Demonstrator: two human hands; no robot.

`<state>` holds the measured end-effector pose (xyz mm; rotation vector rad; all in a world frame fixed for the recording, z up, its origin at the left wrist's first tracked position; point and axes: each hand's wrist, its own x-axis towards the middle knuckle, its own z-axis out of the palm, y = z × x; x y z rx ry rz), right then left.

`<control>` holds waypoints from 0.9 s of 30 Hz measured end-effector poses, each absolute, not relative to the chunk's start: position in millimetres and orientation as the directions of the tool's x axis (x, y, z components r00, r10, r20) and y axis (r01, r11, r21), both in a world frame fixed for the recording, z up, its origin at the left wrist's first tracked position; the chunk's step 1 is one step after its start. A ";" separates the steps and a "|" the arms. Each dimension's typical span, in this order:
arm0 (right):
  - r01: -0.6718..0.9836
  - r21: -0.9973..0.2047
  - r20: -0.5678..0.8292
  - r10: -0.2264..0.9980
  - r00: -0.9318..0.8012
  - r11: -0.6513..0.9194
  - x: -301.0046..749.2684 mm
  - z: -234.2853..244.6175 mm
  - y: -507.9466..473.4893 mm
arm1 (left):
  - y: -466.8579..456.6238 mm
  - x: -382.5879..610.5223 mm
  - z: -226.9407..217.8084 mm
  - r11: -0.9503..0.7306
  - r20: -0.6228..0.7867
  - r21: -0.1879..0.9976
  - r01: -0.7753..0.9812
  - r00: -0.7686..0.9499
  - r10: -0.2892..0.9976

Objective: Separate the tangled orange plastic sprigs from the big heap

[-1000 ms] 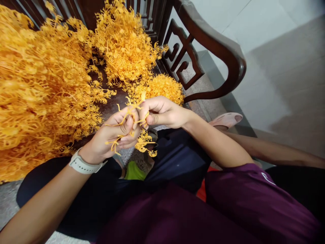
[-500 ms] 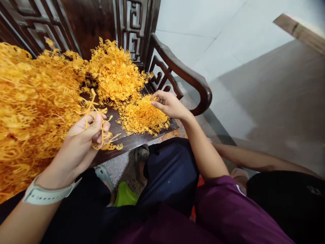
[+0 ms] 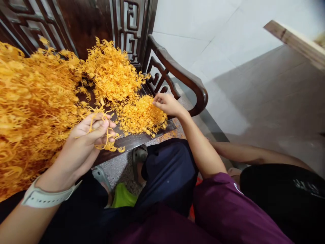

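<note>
My left hand (image 3: pixel 88 135), with a pale strap around its wrist, is closed around thin yellow-orange plastic strands (image 3: pixel 101 146), whose loops and ends stick out between the fingers. It is held over the front of a dark wooden bench (image 3: pixel 132 141). My right hand (image 3: pixel 167 103) is at the right edge of a low pile of small, spiky yellow-orange pieces (image 3: pixel 142 117). Its fingers are curled toward the thumb; whatever lies between the fingertips is too small to make out. A large tangled heap of yellow-orange strands (image 3: pixel 38 112) spreads left of my left hand.
Behind the low pile rises another mound of yellow-orange pieces (image 3: pixel 114 73). The bench's curved armrest (image 3: pixel 182 73) stands beyond my right hand. Another person's arm (image 3: pixel 248 153) and black clothing are at the right. Something green (image 3: pixel 124 196) lies on the floor between my legs.
My left hand has turned slightly and shifted a little right, its fingers looser around the strands. The right hand stays by the low pile. The whole view has shifted slightly.
</note>
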<state>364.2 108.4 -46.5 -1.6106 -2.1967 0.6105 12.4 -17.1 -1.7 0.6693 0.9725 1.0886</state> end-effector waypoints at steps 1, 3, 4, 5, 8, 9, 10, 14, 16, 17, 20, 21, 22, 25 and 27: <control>0.804 -0.538 0.032 0.960 -0.279 0.252 365.2 -48.2 109.3 | -17.7 12.5 -1.6 0.340 -0.302 0.831 -0.441 0.156 0.941; 0.809 -0.535 0.045 0.964 -0.261 0.243 367.1 -50.7 110.6 | -18.9 12.4 -1.0 0.341 -0.286 0.800 -0.493 0.186 0.940; 0.816 -0.520 0.056 0.963 -0.263 0.253 367.2 -51.0 110.4 | -19.4 12.3 -0.6 0.343 -0.281 0.785 -0.517 0.196 0.939; 0.824 -0.496 0.078 0.959 -0.272 0.274 366.0 -50.2 109.4 | -19.8 12.2 -0.2 0.344 -0.278 0.769 -0.538 0.204 0.939; 0.806 -0.475 0.210 0.935 -0.287 0.354 350.1 -40.0 97.7 | -19.3 12.4 1.4 0.351 -0.278 0.726 -0.592 0.214 0.936; 0.757 -0.529 0.247 0.923 -0.295 0.384 339.6 -34.2 90.2 | -18.5 12.8 2.1 0.349 -0.281 0.714 -0.607 0.208 0.937; 0.680 -0.606 0.268 0.910 -0.315 0.414 326.8 -28.0 80.9 | -17.4 13.3 2.8 0.346 -0.287 0.704 -0.620 0.197 0.938; 0.327 -0.777 0.233 0.729 -0.644 0.538 265.1 -10.2 35.8 | -11.0 15.7 6.3 0.336 -0.314 0.658 -0.674 0.160 0.936; 0.329 -0.694 0.224 0.626 -0.747 0.640 238.5 -12.6 18.0 | -7.8 15.8 8.1 0.335 -0.327 0.625 -0.705 0.153 0.932; 0.343 -0.652 0.219 0.601 -0.769 0.676 228.1 -16.8 12.2 | -6.4 15.4 9.1 0.330 -0.333 0.612 -0.718 0.144 0.932; 0.308 -0.665 0.233 0.580 -0.781 0.681 207.6 -33.9 7.0 | -4.4 12.7 11.6 0.296 -0.343 0.600 -0.743 0.096 0.935; 0.256 -0.722 0.237 0.577 -0.782 0.643 203.8 -38.3 8.5 | -4.4 11.5 12.2 0.282 -0.336 0.607 -0.743 0.081 0.938; 0.193 -0.793 0.233 0.581 -0.780 0.578 201.1 -41.1 10.9 | -4.7 10.3 12.4 0.271 -0.323 0.619 -0.738 0.075 0.943; 0.014 -0.955 0.192 0.654 -0.731 0.296 198.1 -39.8 18.5 | -6.8 7.1 11.3 0.246 -0.252 0.688 -0.683 0.093 0.963; -0.089 -0.987 0.160 0.716 -0.679 0.136 198.8 -34.7 21.5 | -8.1 5.6 9.2 0.227 -0.208 0.741 -0.632 0.105 0.972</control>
